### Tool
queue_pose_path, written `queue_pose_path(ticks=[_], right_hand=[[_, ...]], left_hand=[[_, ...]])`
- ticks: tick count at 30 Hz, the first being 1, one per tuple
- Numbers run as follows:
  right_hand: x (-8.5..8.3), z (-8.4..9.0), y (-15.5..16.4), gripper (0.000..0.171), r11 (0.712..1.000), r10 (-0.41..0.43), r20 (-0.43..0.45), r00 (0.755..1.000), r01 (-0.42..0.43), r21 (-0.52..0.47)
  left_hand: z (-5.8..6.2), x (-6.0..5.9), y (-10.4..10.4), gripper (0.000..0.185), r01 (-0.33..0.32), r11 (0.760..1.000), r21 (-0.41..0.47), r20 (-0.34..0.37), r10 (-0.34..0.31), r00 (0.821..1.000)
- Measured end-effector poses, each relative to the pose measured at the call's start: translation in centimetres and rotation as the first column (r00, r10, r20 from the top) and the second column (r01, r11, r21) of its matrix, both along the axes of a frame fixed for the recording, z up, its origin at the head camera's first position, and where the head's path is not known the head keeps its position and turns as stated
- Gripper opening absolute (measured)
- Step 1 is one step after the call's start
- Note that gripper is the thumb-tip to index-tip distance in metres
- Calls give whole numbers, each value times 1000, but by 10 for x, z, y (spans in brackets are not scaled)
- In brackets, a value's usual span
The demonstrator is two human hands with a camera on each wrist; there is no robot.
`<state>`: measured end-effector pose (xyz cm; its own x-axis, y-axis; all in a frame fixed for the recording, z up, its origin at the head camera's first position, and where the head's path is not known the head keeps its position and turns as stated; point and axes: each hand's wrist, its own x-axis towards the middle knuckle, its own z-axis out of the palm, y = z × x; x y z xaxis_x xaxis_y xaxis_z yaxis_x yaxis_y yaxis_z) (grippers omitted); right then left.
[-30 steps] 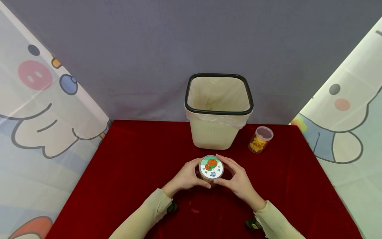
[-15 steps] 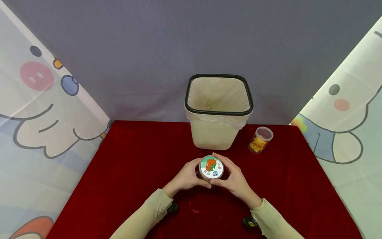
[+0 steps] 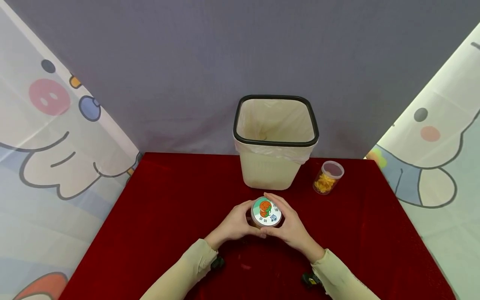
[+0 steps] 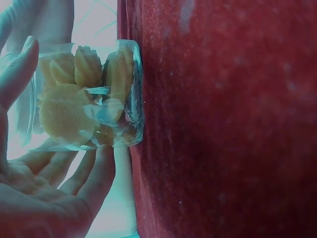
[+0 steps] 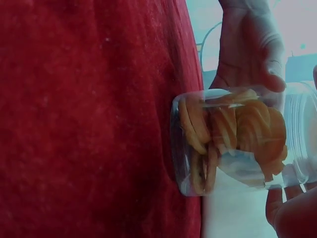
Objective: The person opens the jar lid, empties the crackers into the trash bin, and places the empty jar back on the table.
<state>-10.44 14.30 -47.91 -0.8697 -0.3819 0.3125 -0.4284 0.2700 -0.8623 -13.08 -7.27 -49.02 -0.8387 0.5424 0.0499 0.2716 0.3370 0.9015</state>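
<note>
Your left hand (image 3: 234,223) wraps the clear jar (image 3: 265,213) from nine o'clock, fingers curled round its wall; your right hand (image 3: 290,227) closes on the printed lid (image 3: 266,210) from three o'clock, so both grips are clamped on the same thing. The jar stands upright on the red desk (image 3: 168,208), just at six o'clock of the white bin (image 3: 275,143). In the wrist views its base sits flat on the cloth and it is packed with yellow slices (image 4: 74,104). If you twist hard while the left grip is loose, the jar could spin or tip, I judge. A sudden release might scatter slices. The second jar (image 3: 327,177) at two o'clock stands well apart.
</note>
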Motion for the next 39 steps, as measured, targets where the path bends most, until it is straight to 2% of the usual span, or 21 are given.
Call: queue_pose_path(ticks=[9,18,23,28,39], right_hand=[[1,2,3,93,998,-41,1,999,41,37],[12,31,3,86,1000,5,35,999,-4,-23],[5,16,10,88,994,48,40,998,-44,-101],[-1,-2,18,91,988,69,31,997,-64,-138],[0,-4,31,77,985,37,62,997,-25,-170]], left_hand=[[0,1,0,93,7,1000,19,-3,-6,1000],[1,2,0,97,-2,1000,-10,-11,2,1000],[0,0,1,97,1,1000,-25,-42,-2,999],[0,0,1,95,8,999,-33,-41,-9,999],[1,0,0,92,4,1000,-27,-7,-4,1000]])
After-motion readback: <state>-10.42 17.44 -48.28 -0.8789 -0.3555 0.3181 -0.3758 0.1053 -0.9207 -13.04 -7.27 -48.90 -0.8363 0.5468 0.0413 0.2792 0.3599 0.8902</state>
